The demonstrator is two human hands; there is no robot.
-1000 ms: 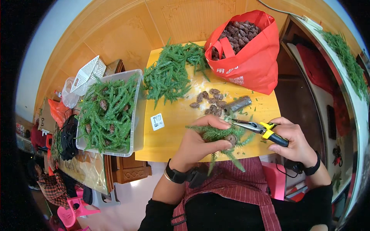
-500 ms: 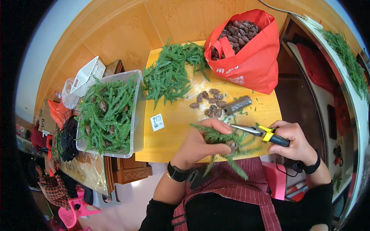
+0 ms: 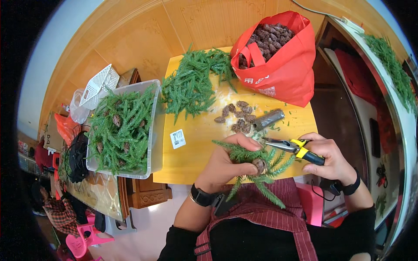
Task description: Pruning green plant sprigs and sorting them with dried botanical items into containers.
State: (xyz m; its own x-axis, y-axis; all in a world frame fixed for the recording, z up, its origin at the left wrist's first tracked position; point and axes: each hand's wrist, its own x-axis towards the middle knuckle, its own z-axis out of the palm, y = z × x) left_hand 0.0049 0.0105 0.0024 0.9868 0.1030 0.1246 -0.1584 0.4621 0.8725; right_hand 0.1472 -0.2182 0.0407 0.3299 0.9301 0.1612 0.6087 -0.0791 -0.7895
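Pinched in my left hand (image 3: pixel 224 163) is a green artificial pine sprig (image 3: pixel 272 172), its needles fanning out over the table's near edge. A brown pine cone (image 3: pixel 260 165) sits at its middle, by my thumb. My right hand (image 3: pixel 327 157) is closed around the yellow-and-black handles of pliers (image 3: pixel 300 150). Their metal jaws point left, just above the sprig; whether they touch it I cannot tell. Beyond my hands several loose pine cones (image 3: pixel 237 116) lie on the yellow tabletop (image 3: pixel 196 161), beside a dark roll in clear wrap (image 3: pixel 268 119).
A clear bin (image 3: pixel 150 163) of sprigs with cones stands left of the table. More loose green sprigs (image 3: pixel 189 87) lie at the back, near a red bag (image 3: pixel 287 74) full of cones. A white label (image 3: pixel 177 138) is on the tabletop. Another person (image 3: pixel 61 213) is far left.
The sprig has turned in my left hand, so its pine cone shows more fully. My right hand and the pliers have shifted slightly left.
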